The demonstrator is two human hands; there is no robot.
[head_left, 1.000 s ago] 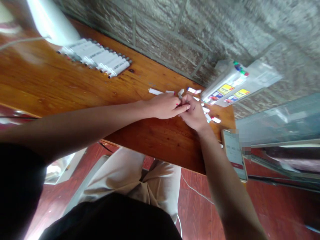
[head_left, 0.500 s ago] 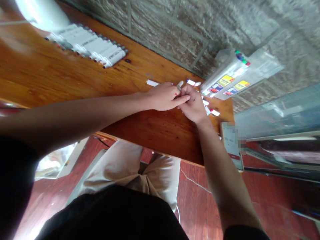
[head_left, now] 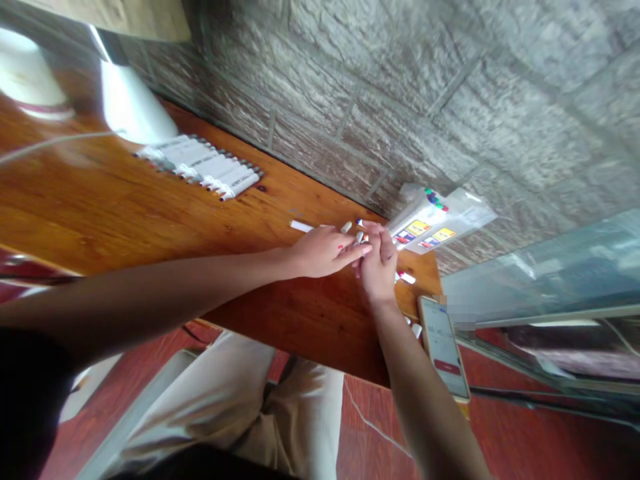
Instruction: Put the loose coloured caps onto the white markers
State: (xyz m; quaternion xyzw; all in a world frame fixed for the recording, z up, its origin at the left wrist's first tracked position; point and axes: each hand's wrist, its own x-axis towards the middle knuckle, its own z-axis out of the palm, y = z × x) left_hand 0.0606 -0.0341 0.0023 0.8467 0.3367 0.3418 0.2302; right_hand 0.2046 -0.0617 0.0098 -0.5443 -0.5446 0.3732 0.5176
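Observation:
My left hand (head_left: 323, 252) reaches in from the left, palm down, with a small red mark near the knuckles. Its closed fingers meet those of my right hand (head_left: 379, 267) just above the table. Between them shows the grey-white end of a marker (head_left: 359, 237), which both hands seem to grip; the rest is hidden by fingers. Close behind the hands lie a white marker piece (head_left: 301, 227), a pale cap (head_left: 346, 227) and a blue-tipped piece (head_left: 360, 222). A red-and-white piece (head_left: 407, 277) rests to the right of my right hand.
A row of white markers (head_left: 200, 165) lies by the white lamp base (head_left: 133, 107). Clear plastic marker cases (head_left: 425, 227) stand against the brick wall (head_left: 320, 120). A phone (head_left: 445, 347) lies at the right edge of the wooden table (head_left: 320, 320), near small white pieces (head_left: 415, 329).
The view has tilted up, so the table sits lower in it. My hands stay together; the fingers of my right hand have shifted, with more of the grey-white marker end now showing.

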